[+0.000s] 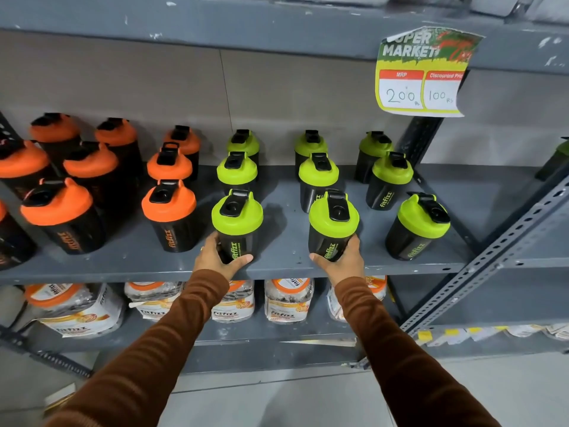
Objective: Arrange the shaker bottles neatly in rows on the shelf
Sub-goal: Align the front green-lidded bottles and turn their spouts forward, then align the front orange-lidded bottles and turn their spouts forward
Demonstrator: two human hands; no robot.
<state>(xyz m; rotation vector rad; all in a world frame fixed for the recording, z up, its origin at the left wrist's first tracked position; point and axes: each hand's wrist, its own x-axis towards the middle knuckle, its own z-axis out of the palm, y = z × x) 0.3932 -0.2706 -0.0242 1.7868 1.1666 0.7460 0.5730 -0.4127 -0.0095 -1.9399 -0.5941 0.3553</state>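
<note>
At the shelf front, left hand and right hand each wrap around a green-lidded shaker bottle, the left-hand bottle and the right-hand bottle.

Both brown-sleeved arms reach forward, the left hand and right hand each curled in a grasp, thumbs turned inward.

On the grey shelf, the left hand wraps one green-lid shaker bottle and the right hand wraps another green-lid bottle, with orange-lid bottles standing in rows just beside them.
</note>
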